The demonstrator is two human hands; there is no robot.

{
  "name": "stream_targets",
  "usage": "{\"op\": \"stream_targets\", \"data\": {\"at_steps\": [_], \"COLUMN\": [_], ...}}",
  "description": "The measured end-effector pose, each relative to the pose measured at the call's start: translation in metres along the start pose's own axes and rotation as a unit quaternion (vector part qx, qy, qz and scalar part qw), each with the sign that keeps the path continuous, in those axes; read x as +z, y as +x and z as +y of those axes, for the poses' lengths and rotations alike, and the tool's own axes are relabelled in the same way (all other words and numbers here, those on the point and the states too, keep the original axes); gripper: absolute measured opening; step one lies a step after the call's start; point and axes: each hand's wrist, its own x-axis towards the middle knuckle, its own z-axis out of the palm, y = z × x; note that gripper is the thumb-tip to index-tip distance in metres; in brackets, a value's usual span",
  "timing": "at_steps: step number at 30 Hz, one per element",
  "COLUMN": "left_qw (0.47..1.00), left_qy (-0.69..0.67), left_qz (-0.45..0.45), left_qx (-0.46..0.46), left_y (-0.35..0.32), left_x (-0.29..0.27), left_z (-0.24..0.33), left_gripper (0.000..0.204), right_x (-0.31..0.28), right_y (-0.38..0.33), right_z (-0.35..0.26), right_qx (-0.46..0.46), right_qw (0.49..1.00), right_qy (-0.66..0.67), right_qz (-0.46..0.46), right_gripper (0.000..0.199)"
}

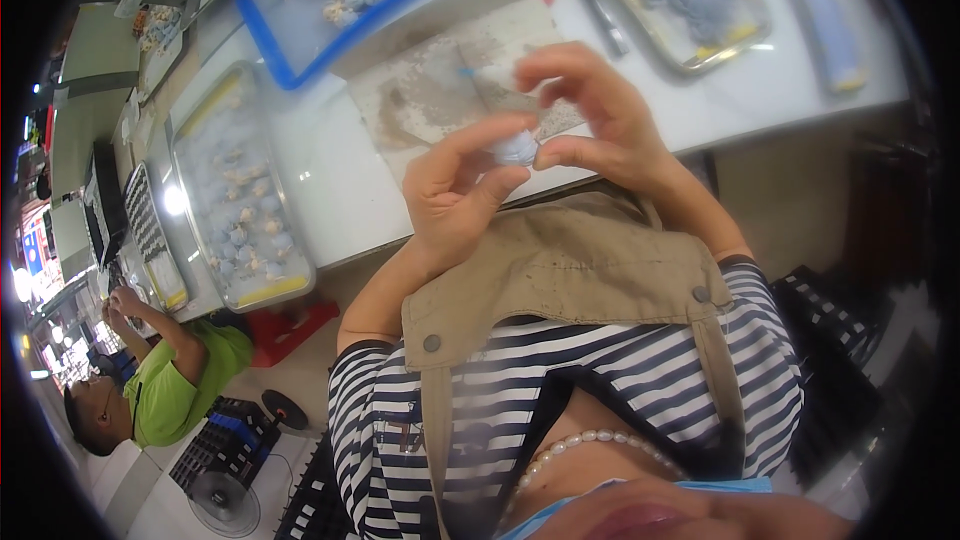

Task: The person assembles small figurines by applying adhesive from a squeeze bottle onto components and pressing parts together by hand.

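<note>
A small pale blue rounded piece (517, 149), too small to name more exactly, is pinched between the thumb and fingers of my left hand (450, 185). On its other side is my right hand (615, 125), its thumb tip at or just beside the piece and its fingers raised and spread apart. I cannot tell whether that thumb touches it. Both hands are over the near edge of a stained, greyish sheet (415, 105) on the white table. A tiny bright blue bit (466, 71) lies on the sheet.
A blue-rimmed tray (268, 45) of pale blue and cream pieces lies beyond the sheet. Left is a clear tray (190, 175) of similar pieces; right, a tray (690, 65) of grey-blue pieces. A slim dark tool (597, 10) lies between. Another person in green (185, 385) works at far left.
</note>
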Motion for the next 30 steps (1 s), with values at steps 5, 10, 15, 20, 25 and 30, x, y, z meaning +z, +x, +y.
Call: {"op": "stream_targets", "data": {"at_steps": [5,10,15,20,25,30], "left_qw": [1.000,0.999,0.998,0.994,0.994,0.998], "left_qy": [0.001,0.019,0.051,0.103,0.099,0.053], "left_qz": [-0.028,-0.031,-0.047,-0.021,-0.015,-0.009], "left_qx": [0.014,-0.009,-0.008,0.028,0.036,0.022], "left_y": [0.003,0.003,0.003,0.003,0.003,-0.001], "left_x": [0.003,0.007,0.007,0.009,0.009,0.005], "left_z": [-0.003,0.000,0.008,0.009,0.010,0.003], "left_gripper": [0.033,0.031,0.027,0.022,0.023,0.025], "right_x": [-0.001,-0.005,-0.001,0.001,0.004,0.006], "right_y": [-0.007,-0.006,-0.009,-0.009,-0.010,-0.008], "right_z": [0.003,-0.003,-0.006,-0.009,-0.008,-0.012], "right_qx": [0.158,0.177,0.165,0.171,0.178,0.207], "right_qw": [0.963,0.951,0.951,0.945,0.945,0.927], "right_qy": [0.202,0.228,0.243,0.266,0.261,0.303], "right_qz": [-0.078,-0.106,-0.094,-0.078,-0.087,-0.078], "right_gripper": [0.056,0.044,0.036,0.032,0.035,0.037]}}
